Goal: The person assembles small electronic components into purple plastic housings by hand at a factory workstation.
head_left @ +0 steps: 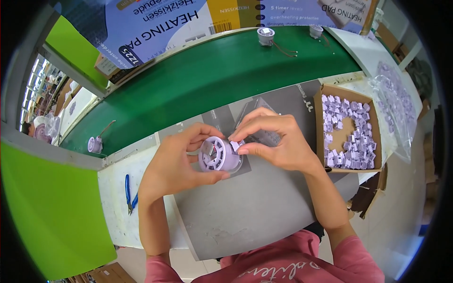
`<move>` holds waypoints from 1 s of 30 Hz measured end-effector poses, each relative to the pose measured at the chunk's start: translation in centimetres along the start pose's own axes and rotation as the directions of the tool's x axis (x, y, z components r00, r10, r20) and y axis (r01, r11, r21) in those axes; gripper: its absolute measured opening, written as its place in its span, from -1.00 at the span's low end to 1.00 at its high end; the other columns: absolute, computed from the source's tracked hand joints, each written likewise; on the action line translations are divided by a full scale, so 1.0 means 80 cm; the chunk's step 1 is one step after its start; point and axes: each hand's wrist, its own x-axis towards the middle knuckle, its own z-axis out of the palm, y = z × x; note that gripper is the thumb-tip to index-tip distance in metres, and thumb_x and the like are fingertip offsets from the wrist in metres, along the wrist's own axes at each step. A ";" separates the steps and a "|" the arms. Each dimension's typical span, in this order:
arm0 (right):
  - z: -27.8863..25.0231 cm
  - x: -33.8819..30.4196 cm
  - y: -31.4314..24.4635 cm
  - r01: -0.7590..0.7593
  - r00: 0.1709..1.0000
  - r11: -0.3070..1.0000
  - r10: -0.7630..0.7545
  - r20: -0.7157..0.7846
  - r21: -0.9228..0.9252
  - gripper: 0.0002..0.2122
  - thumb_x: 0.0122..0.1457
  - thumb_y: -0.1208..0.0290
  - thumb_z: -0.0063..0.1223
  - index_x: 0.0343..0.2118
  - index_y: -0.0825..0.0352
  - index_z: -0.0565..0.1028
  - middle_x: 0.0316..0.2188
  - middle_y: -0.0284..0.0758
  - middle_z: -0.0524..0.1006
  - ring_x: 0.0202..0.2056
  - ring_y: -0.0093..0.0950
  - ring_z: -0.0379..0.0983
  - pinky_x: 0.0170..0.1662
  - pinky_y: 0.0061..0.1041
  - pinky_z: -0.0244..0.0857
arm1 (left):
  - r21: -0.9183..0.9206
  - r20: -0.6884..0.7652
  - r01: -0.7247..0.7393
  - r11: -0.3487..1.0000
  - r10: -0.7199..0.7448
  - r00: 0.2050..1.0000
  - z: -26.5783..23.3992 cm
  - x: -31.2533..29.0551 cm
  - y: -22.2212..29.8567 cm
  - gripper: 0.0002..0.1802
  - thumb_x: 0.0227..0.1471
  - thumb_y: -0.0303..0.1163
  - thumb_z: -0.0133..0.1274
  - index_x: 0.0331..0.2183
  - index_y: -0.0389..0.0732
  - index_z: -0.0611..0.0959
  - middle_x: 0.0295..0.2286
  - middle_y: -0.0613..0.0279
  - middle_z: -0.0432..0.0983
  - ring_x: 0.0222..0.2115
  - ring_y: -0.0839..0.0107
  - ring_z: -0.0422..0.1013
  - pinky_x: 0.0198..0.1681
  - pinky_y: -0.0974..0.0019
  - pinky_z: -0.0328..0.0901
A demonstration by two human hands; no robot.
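Observation:
My left hand [175,158] grips a round lilac plastic housing [228,159], thumb below and fingers above. The housing lies on its side, its slotted ring end facing left, with a small metallic part and a dark wire visible inside. My right hand [278,141] pinches a small lilac plastic piece [236,145] between thumb and fingertips. That piece touches the housing's right side; whether it is seated there I cannot tell. Both hands are above the grey mat [245,203].
A cardboard box [351,170] of small lilac pieces stands at the right, a plastic bag [396,113] of more beyond it. Blue-handled cutters [128,191] lie left. Wired lilac housings [95,145] sit on the green belt [198,78], with printed cartons [160,28] behind.

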 end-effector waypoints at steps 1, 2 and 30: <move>0.001 0.001 -0.002 -0.001 1.000 1.000 0.001 0.001 0.003 -0.78 -0.10 0.49 0.40 -0.32 0.26 0.68 -0.39 -0.35 0.63 -0.26 -0.44 0.50 -0.19 -0.46 0.39 | 0.000 -0.001 0.003 1.000 -0.003 1.000 -0.001 -0.001 0.000 -0.26 -0.36 -0.51 0.46 -0.05 -0.27 0.52 -0.10 0.21 0.54 -0.08 0.43 0.48 -0.06 0.27 0.45; 0.001 0.002 -0.006 -0.023 1.000 0.999 0.023 0.005 0.029 -0.80 -0.11 0.54 0.40 -0.35 0.30 0.67 -0.37 -0.32 0.66 -0.25 -0.43 0.52 -0.14 -0.45 0.38 | -0.025 0.011 0.007 1.000 -0.007 1.000 -0.003 -0.002 0.001 -0.27 -0.36 -0.52 0.46 -0.06 -0.28 0.51 -0.11 0.19 0.54 -0.08 0.43 0.49 -0.06 0.28 0.46; 0.018 -0.003 -0.003 0.131 0.974 0.989 -0.140 -0.177 -0.065 -0.82 -0.11 0.64 0.34 -0.38 0.31 0.69 -0.35 -0.30 0.68 -0.33 -0.50 0.53 -0.29 -0.55 0.45 | -0.046 -0.172 -0.053 0.998 0.045 0.984 0.009 0.002 0.002 -0.32 -0.40 -0.40 0.49 -0.14 -0.24 0.58 -0.21 0.24 0.61 -0.17 0.50 0.53 -0.20 0.40 0.45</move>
